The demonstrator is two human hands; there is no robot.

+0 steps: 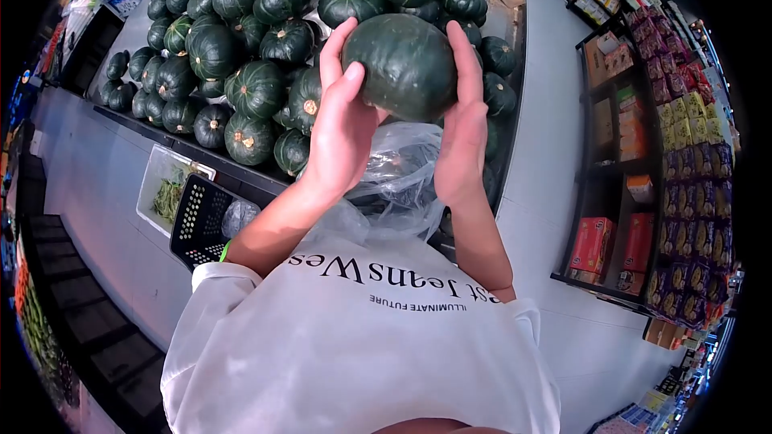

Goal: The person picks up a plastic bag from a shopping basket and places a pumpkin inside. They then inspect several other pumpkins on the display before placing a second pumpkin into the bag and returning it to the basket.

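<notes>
A large dark green kabocha squash (pixel 404 67) is held up between my two hands, over the near edge of the display. My left hand (pixel 342 124) presses on its left side, thumb toward the front and fingers along the flank. On the opposite side, my right hand (pixel 464 120) lies along the squash with its fingers stretched upward. Below the squash, between my forearms, hangs a crumpled clear plastic bag (pixel 398 165). Many more squashes (pixel 255 90) are heaped just beyond and to the left of my hands.
A black perforated basket (pixel 197 221) holding a clear bag sits at the lower left, beside a white crate (pixel 157 185) with leafy greens. Shelves of packaged goods (pixel 696 201) line the right side across the aisle floor (pixel 531 217). Dark shelving (pixel 88 313) stands at the left.
</notes>
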